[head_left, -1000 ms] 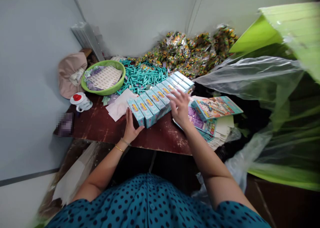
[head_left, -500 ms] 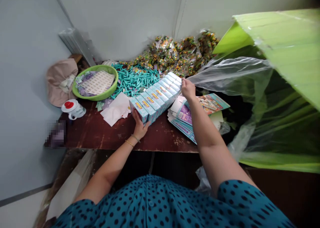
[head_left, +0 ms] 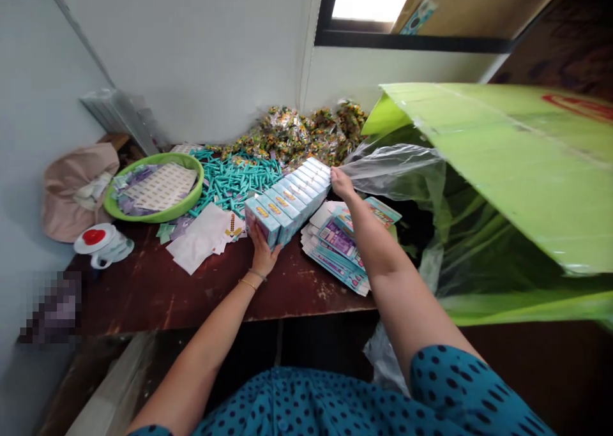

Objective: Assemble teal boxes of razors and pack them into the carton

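A row of light-blue printed boxes (head_left: pixel 292 196) is pressed between my two hands above the dark red table (head_left: pixel 143 295). My left hand (head_left: pixel 263 251) grips the near end, fingers wrapped under the front box. At the far end, my right hand (head_left: pixel 341 184) is closed against the last box. Flat unfolded cartons (head_left: pixel 335 251) lie stacked under my right forearm. Teal stick-like pieces (head_left: pixel 239 177) are heaped behind the row. White paper sheets (head_left: pixel 198 235) lie to the left of my left hand.
A green basin (head_left: pixel 191 203) with purple packets and a printed sheet stands at left, near a lidded cup (head_left: pixel 103 244) and a pink cloth cap (head_left: pixel 57 193). Bagged yellow-and-green pieces (head_left: pixel 306 129) line the wall. A large green carton (head_left: pixel 498 161) with clear plastic lining opens at right.
My view has tilted up and turned right, bringing a window into sight. Both hands keep their hold on the row of boxes, which has hardly moved relative to the table.
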`<state>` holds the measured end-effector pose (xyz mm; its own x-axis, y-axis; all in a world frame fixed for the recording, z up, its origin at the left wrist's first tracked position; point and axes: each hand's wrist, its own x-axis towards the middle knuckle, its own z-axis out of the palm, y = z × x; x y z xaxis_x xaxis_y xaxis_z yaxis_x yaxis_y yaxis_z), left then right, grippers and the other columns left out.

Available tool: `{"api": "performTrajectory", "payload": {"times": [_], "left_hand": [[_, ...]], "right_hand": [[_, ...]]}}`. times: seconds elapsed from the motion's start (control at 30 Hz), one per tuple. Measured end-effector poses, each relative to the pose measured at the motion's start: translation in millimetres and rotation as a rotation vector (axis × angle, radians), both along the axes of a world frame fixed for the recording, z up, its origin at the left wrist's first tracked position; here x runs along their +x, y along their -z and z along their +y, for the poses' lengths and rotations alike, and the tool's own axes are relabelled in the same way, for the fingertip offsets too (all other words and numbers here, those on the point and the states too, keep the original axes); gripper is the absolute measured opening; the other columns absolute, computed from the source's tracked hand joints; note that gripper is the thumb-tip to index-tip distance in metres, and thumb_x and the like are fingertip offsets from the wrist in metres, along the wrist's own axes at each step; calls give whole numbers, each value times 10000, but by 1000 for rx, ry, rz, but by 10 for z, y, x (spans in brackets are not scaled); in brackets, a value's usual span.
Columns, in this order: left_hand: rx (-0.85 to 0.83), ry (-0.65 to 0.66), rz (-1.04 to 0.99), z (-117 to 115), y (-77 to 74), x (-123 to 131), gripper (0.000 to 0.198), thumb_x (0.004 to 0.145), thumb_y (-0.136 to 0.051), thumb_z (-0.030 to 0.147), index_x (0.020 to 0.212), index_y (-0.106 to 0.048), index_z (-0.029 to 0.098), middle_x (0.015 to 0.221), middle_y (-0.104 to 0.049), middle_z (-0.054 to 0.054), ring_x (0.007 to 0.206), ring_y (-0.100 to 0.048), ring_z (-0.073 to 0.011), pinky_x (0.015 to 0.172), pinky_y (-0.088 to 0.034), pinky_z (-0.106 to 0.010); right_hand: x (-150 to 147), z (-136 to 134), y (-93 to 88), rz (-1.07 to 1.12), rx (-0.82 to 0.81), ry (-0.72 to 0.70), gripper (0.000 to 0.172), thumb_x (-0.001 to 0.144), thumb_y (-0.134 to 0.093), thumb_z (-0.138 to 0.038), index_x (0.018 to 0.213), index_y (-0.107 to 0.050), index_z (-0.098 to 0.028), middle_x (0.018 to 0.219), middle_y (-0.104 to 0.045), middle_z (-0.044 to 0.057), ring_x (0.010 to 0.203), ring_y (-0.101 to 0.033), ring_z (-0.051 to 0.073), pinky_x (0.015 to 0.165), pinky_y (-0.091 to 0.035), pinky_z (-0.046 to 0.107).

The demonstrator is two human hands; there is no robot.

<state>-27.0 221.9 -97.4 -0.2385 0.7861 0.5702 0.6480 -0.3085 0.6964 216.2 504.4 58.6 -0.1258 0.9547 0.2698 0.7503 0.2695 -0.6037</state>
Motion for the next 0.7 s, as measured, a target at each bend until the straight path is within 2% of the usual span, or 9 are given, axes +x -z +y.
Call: {"api": "performTrajectory", "payload": {"times": [0.1, 0.17, 0.23, 0.3, 0.37, 0.4, 0.47, 0.53, 0.7], "left_hand": [[-3, 1, 64, -16, 122, 36, 1102, 949, -639, 506, 1652, 163, 231, 1742, 138, -206, 1610, 158, -332, 1298, -77, -644], [-9, -15, 81, -14, 165, 59, 1094, 954, -624, 522, 1652, 154, 199, 1736, 129, -234, 1613, 150, -336, 1297, -82, -643], [-22, -18, 83, -7, 175, 72, 1107, 942, -628, 552, 1653, 122, 156, 1731, 116, -255, 1614, 141, -349, 1299, -73, -639], [-50, -4, 67, -2, 164, 78, 1123, 921, -640, 587, 1655, 82, 138, 1734, 109, -249, 1612, 149, -355, 1304, -57, -630], [-82, 8, 44, -2, 147, 79, 1115, 908, -644, 601, 1658, 44, 145, 1741, 102, -226, 1611, 161, -349, 1309, -29, -619], [-90, 13, 39, -4, 140, 78, 1112, 904, -648, 597, 1659, 31, 143, 1742, 98, -222, 1612, 162, -349, 1311, -17, -616], [-82, 18, 34, -11, 133, 75, 1107, 900, -655, 582, 1657, 10, 122, 1740, 86, -235, 1615, 152, -355, 1309, -3, -619], [-64, 19, 25, -17, 135, 70, 1091, 908, -648, 574, 1652, -8, 97, 1735, 65, -256, 1619, 134, -360, 1306, -8, -622], [-48, 18, 24, -22, 117, 63, 1118, 895, -654, 623, 1648, -21, 93, 1732, 34, -271, 1625, 98, -359, 1307, -47, -618]], "right_hand": [[-43, -297, -12, 1, 80, 13, 736, 1038, -192, -605, 1489, -503, -114, 1501, -535, 219, 1419, -475, 322, 1208, -354, 550], [-173, -738, -43, -11, 219, -32, 751, 1048, -125, -617, 1554, -431, -155, 1551, -473, 198, 1481, -402, 320, 1224, -323, 574], [-394, -1322, -113, -92, 337, -206, 713, 1059, -102, -607, 1573, -430, -237, 1592, -437, 136, 1523, -352, 298, 1246, -313, 550], [-675, -1902, -204, -265, 380, -455, 652, 1060, -157, -620, 1567, -453, -337, 1653, -375, 46, 1574, -261, 292, 1285, -252, 533], [-951, -2314, -278, -443, 385, -635, 637, 1029, -258, -686, 1579, -425, -412, 1688, -326, -20, 1604, -168, 330, 1314, -138, 572], [-1063, -2431, -300, -507, 375, -678, 658, 1009, -295, -716, 1595, -389, -433, 1696, -315, -35, 1609, -137, 353, 1315, -78, 604], [-1199, -2502, -312, -569, 338, -683, 701, 989, -313, -745, 1624, -313, -446, 1701, -309, -37, 1608, -114, 385, 1297, 3, 664], [-1208, -2436, -291, -573, 306, -640, 708, 998, -286, -736, 1639, -275, -435, 1710, -294, -21, 1607, -114, 394, 1276, 25, 703], [-965, -2176, -209, -544, 285, -568, 660, 1034, -272, -681, 1640, -283, -419, 1722, -267, 11, 1612, -100, 387, 1255, 4, 725]]}}
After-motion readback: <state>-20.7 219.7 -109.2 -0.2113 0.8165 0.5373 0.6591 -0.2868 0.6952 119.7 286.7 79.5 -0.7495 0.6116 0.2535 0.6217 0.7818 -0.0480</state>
